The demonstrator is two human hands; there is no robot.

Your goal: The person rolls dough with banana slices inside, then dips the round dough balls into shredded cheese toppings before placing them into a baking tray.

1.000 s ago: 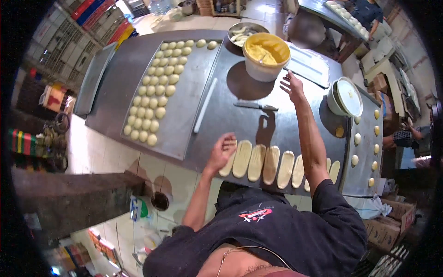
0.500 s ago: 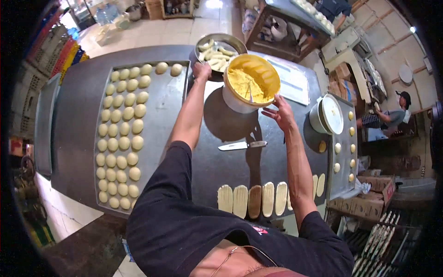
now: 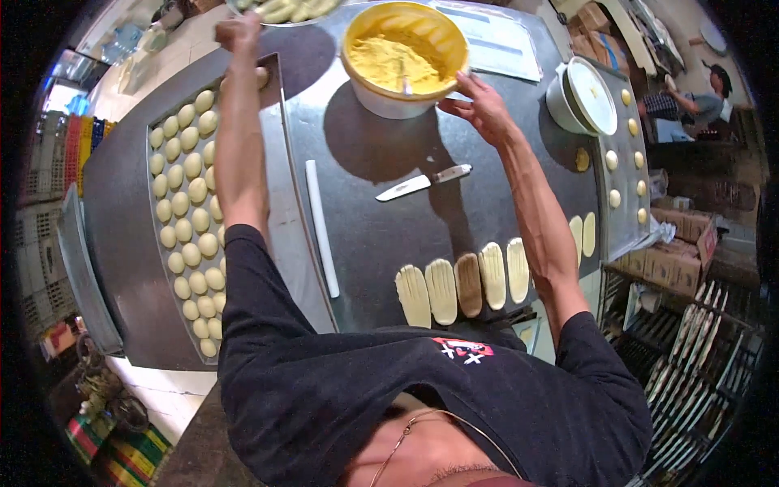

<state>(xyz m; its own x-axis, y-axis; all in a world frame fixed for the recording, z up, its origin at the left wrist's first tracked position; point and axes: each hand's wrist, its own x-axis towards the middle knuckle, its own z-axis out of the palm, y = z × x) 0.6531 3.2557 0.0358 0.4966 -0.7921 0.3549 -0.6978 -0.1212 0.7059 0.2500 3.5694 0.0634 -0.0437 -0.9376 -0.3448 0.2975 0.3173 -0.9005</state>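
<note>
My left hand (image 3: 237, 32) is closed at the near edge of a round metal bowl (image 3: 315, 22) holding peeled pale banana pieces (image 3: 284, 9); blur and the bowl's edge partly hide the fingers. With fingers spread, my right hand (image 3: 485, 108) touches the rim and side of a white bucket (image 3: 391, 104). Inside it is a crumbly yellow filling (image 3: 402, 58) with a utensil standing in it. A knife (image 3: 422, 183) lies on the metal table below the bucket. Several flattened, slit dough strips (image 3: 441, 290) lie along the near edge, one darkened by shadow. My right forearm hides part of the row.
A tray (image 3: 280, 191) of round dough balls (image 3: 192, 164) lies under my left arm, beside a white rolling pin (image 3: 322, 229). At right stand a lidded white tub (image 3: 578, 101) and another tray (image 3: 623, 211) with dough balls. A person (image 3: 699, 101) sits farther back.
My left hand and the bowl of banana have moved left, away from the bucket. The right hand stays at the bucket. The view has tilted toward me, and the rolling pin shows.
</note>
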